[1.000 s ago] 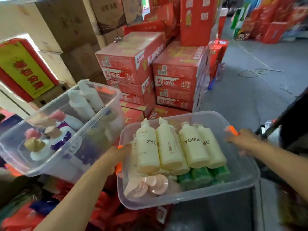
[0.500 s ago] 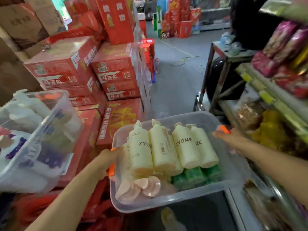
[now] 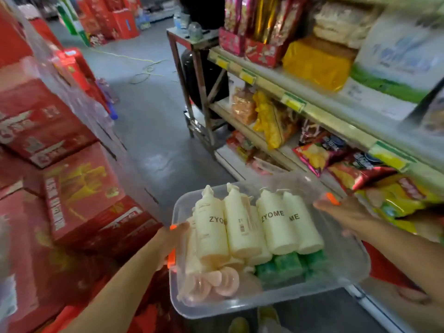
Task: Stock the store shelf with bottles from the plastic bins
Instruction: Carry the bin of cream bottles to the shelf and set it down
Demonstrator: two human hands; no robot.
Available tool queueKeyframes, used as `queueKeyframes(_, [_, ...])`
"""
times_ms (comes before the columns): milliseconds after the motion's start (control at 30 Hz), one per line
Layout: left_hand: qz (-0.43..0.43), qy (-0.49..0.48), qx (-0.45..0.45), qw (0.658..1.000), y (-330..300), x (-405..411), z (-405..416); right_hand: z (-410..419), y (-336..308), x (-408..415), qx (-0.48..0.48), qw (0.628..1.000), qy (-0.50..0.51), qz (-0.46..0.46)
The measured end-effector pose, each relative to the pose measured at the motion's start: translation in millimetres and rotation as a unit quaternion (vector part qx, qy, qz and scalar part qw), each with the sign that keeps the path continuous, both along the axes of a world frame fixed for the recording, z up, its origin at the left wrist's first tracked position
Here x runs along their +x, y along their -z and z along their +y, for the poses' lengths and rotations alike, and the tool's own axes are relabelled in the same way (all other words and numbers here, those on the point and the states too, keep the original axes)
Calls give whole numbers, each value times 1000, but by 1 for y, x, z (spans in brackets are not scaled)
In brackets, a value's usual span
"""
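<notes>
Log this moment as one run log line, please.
phase: carrying | left hand: grips bin left rim | right hand: grips right rim | load: cream ZYOME bottles lying flat | shelf: right, snacks

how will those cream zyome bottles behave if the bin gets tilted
The cream bottles lie on their sides, stacked loosely in the clear bin, so they would probably roll or slide. Their round, smooth bodies look slippery. They appear full, so likely heavy for their size.
</notes>
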State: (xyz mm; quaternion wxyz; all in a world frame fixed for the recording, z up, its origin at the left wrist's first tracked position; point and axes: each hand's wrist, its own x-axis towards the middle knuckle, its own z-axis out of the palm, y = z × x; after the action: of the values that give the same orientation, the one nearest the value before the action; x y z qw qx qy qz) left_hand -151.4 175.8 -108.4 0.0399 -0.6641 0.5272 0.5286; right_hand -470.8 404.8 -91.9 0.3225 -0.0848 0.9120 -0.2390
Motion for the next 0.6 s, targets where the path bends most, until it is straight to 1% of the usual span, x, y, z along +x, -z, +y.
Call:
queueKeyframes(133, [9, 93, 4, 996, 6, -28, 8, 77, 7, 34, -47, 992, 118, 0])
queueKeyframes(233, [16, 172, 3, 985, 3, -51, 20, 130, 10, 62, -58, 980, 190, 4])
queueKeyframes(367, [11, 282, -3, 959, -1, -82, 53, 195, 13, 97, -46, 959, 280, -31])
queueKeyframes(500, [9, 370, 17, 929, 0, -107, 95, 258, 20, 136, -42, 932, 360, -2])
queueKeyframes(600, [1, 415, 24, 910, -1, -123, 134, 309, 25, 164, -30, 900, 434, 1])
